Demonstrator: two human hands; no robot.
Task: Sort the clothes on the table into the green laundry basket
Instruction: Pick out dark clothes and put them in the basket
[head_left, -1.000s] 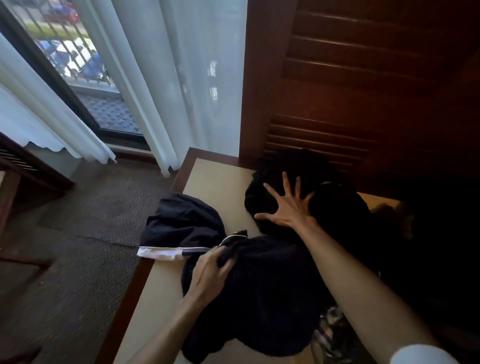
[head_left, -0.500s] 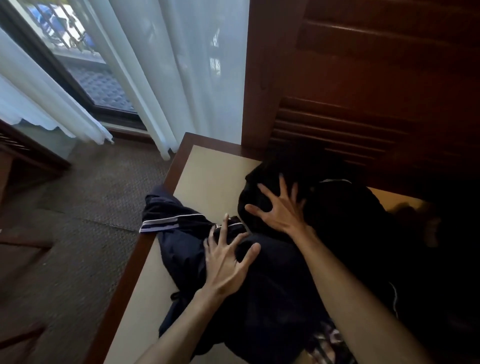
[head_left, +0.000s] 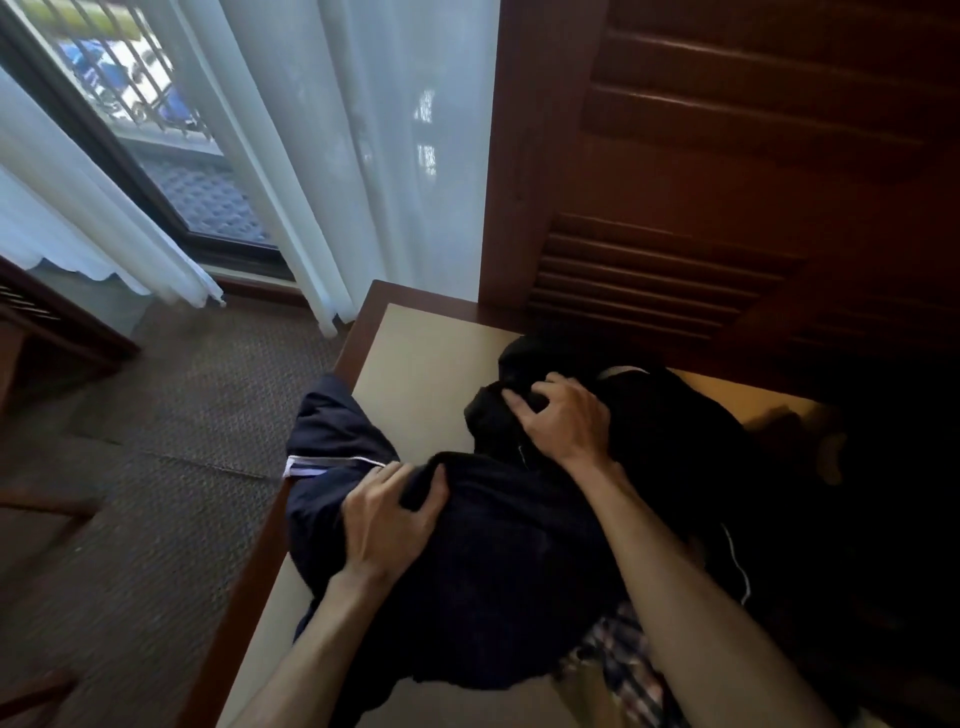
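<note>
A heap of dark clothes lies on the beige table (head_left: 415, 364). In front is a navy garment (head_left: 498, 561) with white trim, part of it hanging over the table's left edge. My left hand (head_left: 387, 519) grips a bunched fold of it. Behind lies a black garment (head_left: 675, 441), and my right hand (head_left: 563, 421) has its fingers curled into the cloth at the black garment's left end. A plaid piece (head_left: 623, 654) peeks out under the navy garment, near my right forearm. No green laundry basket is in view.
The table has a dark wooden rim (head_left: 249, 582) on its left and stands against a brown louvred wooden door (head_left: 675, 208). White curtains (head_left: 363, 156) hang at the back left before a window. Brown carpet (head_left: 130, 493) lies to the left, with wooden furniture (head_left: 47, 332) at far left.
Both hands were spread open over the clothes half a second ago; now their fingers have curled into the cloth, the left on the navy garment, the right on the black one.
</note>
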